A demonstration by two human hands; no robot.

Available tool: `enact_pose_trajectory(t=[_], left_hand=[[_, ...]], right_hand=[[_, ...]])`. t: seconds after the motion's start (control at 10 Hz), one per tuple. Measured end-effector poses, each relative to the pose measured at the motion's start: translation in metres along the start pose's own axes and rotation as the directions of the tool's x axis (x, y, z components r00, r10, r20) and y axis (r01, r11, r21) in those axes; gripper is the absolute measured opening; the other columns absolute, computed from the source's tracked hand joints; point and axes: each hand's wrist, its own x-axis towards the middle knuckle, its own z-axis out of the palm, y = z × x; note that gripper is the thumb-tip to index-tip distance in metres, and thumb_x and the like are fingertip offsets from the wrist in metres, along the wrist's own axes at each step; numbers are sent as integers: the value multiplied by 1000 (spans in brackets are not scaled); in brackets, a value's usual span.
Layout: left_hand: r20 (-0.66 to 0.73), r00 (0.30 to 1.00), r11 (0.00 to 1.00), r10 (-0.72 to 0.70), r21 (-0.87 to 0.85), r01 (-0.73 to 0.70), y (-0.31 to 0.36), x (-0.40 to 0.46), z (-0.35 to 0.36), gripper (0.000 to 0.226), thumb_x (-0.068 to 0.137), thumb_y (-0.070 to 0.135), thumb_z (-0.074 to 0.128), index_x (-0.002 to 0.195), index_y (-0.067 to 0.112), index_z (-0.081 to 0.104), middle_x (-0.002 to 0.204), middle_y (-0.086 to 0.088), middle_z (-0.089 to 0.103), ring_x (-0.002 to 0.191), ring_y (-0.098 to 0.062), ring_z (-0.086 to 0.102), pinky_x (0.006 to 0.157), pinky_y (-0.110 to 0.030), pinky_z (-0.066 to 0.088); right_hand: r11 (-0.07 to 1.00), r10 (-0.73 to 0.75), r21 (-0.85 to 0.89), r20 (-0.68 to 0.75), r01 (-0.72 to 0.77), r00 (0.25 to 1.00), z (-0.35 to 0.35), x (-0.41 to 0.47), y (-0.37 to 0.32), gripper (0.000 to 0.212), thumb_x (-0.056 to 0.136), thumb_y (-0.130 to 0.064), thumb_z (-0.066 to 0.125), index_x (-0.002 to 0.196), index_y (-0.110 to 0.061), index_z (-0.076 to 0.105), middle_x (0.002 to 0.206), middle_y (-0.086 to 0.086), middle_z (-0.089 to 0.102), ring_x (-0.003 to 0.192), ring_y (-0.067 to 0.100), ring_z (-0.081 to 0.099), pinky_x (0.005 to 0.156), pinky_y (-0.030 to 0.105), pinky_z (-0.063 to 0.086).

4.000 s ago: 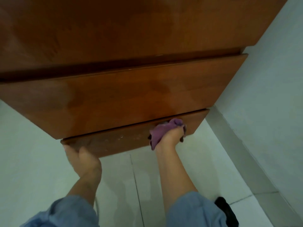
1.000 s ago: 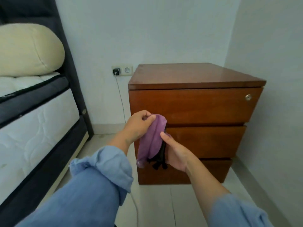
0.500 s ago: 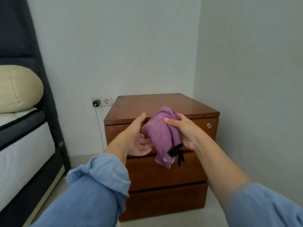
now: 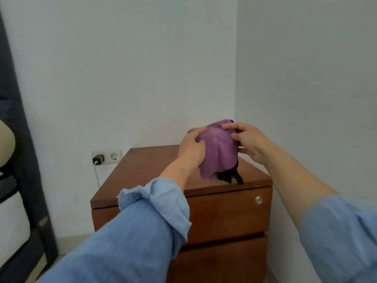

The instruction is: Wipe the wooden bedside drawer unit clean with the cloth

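You hold the purple cloth (image 4: 218, 152) bunched between both grips, your left hand (image 4: 191, 149) closed on its left side and your right hand (image 4: 247, 142) on its right, its lower edge hanging just above the wooden drawer unit (image 4: 146, 172) beneath them.
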Motion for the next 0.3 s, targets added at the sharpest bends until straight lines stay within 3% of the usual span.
enact_pose_trajectory(t=[0.1,0.2,0.3], left_hand=[[0,998,991,62,120,-62,-4,26,23,47,93,13,46,138,27,50,145,-6,43,129,-24,46,110,-35,35],[143,984,974,-108,216,75,-26,22,45,59,84,27,50,143,28,43,147,-5,44,132,-24,45,112,-38,34],[84,979,912,-186,386,140,-40,3,46,57,85,31,49,142,31,43,146,4,47,134,-20,43,113,-36,30]], right_hand=[[994,-90,-71,-66,85,994,-14,31,7,45,92,9,38,113,-19,65,124,4,53,100,16,53,70,18,49],[972,-23,-235,-13,19,1000,-22,35,48,49,87,15,37,116,-14,64,121,7,57,93,16,55,66,10,45],[899,64,-435,18,-50,998,-41,27,82,40,86,4,47,109,-21,67,120,6,63,102,16,55,87,20,42]])
